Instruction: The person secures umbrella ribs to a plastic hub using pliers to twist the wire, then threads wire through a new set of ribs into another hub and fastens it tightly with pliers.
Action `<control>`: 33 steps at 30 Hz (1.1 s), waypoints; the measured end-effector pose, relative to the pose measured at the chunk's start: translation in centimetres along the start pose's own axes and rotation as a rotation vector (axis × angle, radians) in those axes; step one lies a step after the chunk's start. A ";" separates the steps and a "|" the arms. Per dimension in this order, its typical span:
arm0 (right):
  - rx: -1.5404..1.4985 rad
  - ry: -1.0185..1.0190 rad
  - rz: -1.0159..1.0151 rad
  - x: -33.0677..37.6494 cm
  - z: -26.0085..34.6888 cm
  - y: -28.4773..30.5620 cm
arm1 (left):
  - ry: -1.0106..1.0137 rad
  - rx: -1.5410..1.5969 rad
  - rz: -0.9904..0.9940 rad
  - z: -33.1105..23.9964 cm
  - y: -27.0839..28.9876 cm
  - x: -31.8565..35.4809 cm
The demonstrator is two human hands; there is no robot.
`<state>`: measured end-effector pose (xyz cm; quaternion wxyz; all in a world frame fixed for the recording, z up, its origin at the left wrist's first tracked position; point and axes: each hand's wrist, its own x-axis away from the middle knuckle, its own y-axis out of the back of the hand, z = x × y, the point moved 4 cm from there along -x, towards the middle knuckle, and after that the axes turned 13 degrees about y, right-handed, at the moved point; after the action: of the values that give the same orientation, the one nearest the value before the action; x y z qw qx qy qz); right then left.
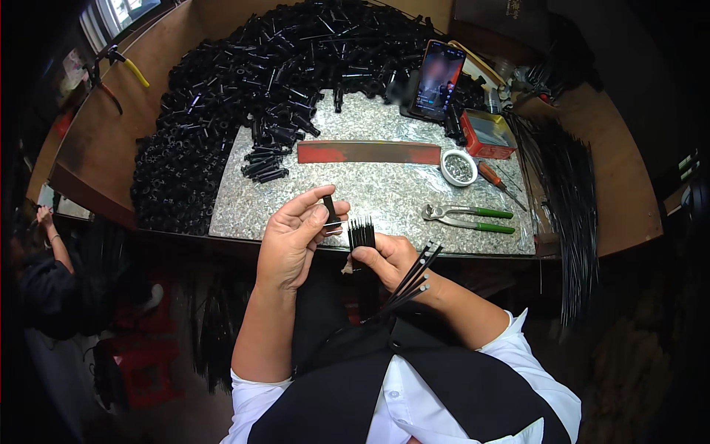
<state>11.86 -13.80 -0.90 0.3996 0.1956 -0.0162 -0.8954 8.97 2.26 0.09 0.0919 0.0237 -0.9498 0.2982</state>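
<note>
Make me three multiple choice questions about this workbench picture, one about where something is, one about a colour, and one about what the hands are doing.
1. Where does the propped-up smartphone stand?
A. at the back of the speckled stone slab, by the heap of black plastic tubes
B. on the floor
C. in the person's lap

2. What colour are the handles of the metal pincers?
A. red
B. green
C. blue

3. What is the left hand doing?
A. lying flat and empty
B. gripping the pincers
C. pinching a short black tube piece

Answers: 1 A, it leans by the heap at the slab's far edge. 2 B, both handles are green. 3 C, thumb and fingers close on the piece, while the right hand holds a bundle of thin black rods.
</note>
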 end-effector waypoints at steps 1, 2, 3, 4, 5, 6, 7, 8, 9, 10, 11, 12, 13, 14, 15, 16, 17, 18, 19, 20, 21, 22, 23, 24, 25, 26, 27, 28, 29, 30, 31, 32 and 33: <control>0.000 0.000 0.000 0.0 0.1 0.0 | 0.000 0.000 0.000 0.0 0.0 0.0; -0.002 0.006 0.007 -0.1 0.2 0.0 | 0.009 0.016 0.018 0.1 -0.1 0.1; -0.004 0.013 0.015 -0.1 0.2 -0.1 | 0.017 0.032 0.037 0.2 -0.2 0.1; -0.004 0.012 0.015 -0.1 0.1 -0.1 | 0.017 0.032 0.037 0.2 -0.2 0.1; 0.027 0.028 0.021 -0.1 0.0 -0.1 | 0.022 0.039 0.050 0.3 -0.3 0.1; 0.057 0.043 0.029 -0.1 0.0 -0.1 | 0.026 0.045 0.062 0.3 -0.4 0.1; 0.057 0.044 0.030 -0.1 -0.1 -0.2 | 0.025 0.045 0.061 0.3 -0.4 0.1; 0.042 0.042 0.022 0.0 -0.2 -0.2 | 0.027 0.053 0.067 0.3 -0.4 0.0; 0.027 0.040 0.014 0.0 -0.3 -0.2 | 0.029 0.060 0.072 0.4 -0.5 0.0; 0.027 0.041 0.016 0.0 -0.3 -0.2 | 0.028 0.061 0.072 0.4 -0.5 0.0; 0.047 0.045 0.021 0.0 -0.3 -0.2 | 0.027 0.065 0.075 0.4 -0.6 0.0; 0.066 0.050 0.026 0.0 -0.4 -0.2 | 0.025 0.069 0.078 0.4 -0.6 0.0; 0.066 0.050 0.027 0.0 -0.4 -0.3 | 0.024 0.069 0.077 0.4 -0.6 0.0; 0.036 0.034 0.015 0.0 -0.6 -0.4 | 0.027 0.074 0.081 0.4 -0.6 0.0; 0.006 0.017 0.003 0.0 -0.7 -0.4 | 0.029 0.080 0.085 0.4 -0.6 0.0; 0.006 0.017 0.004 0.0 -0.7 -0.3 | 0.028 0.080 0.085 0.5 -0.5 -0.1; 0.038 0.023 0.015 -0.1 -0.5 -0.3 | 0.027 0.082 0.090 0.5 -0.4 -0.1; 0.069 0.029 0.026 -0.1 -0.4 -0.2 | 0.026 0.084 0.094 0.5 -0.3 -0.1; 0.069 0.030 0.026 -0.2 -0.1 -0.3 | 0.025 0.083 0.094 0.4 -0.3 -0.1; 0.051 0.028 0.019 -0.3 0.1 -0.3 | 0.023 0.092 0.110 0.5 -0.4 -0.1; 0.033 0.025 0.012 -0.3 0.2 -0.3 | 0.021 0.101 0.126 0.5 -0.4 0.0; 0.033 0.025 0.011 -0.3 0.1 -0.2 | 0.021 0.101 0.127 0.7 -0.2 -0.1; 0.053 0.020 0.013 -0.3 -0.1 -0.2 | 0.024 0.091 0.125 1.0 0.0 -0.1; 0.073 0.015 0.015 -0.3 -0.2 -0.1 | 0.027 0.081 0.123 1.3 0.2 -0.1; 0.072 0.017 0.016 -0.3 -0.3 -0.2 | 0.026 0.080 0.122 1.5 0.5 -0.1; 0.069 0.045 0.006 -0.3 -0.3 -0.2 | 0.023 0.082 0.139 1.6 0.6 -0.1; 0.066 0.073 -0.003 -0.3 -0.2 -0.2 | 0.019 0.084 0.156 1.7 0.6 0.0; 0.067 0.075 -0.006 -0.3 -0.1 -0.2 | 0.019 0.082 0.158 1.6 0.5 0.1; 0.072 0.059 -0.010 -0.3 -0.1 -0.1 | 0.009 0.078 0.159 1.4 0.3 0.2; 0.077 0.043 -0.015 -0.2 -0.1 0.0 | -0.001 0.074 0.160 1.4 0.2 0.2; 0.082 0.045 -0.023 -0.2 -0.1 0.1 | 0.001 0.071 0.170 1.5 0.3 0.4; 0.074 0.037 -0.029 -0.3 -0.1 0.1 | -0.025 0.010 0.145 1.6 0.6 0.6; 0.066 0.030 -0.038 -0.3 -0.1 0.2 | -0.051 -0.051 0.123 1.5 0.5 0.8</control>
<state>12.21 -13.69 -0.86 0.3762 0.2222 -0.0363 -0.8987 7.91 1.80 -1.26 0.0499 -0.0293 -0.9587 0.2784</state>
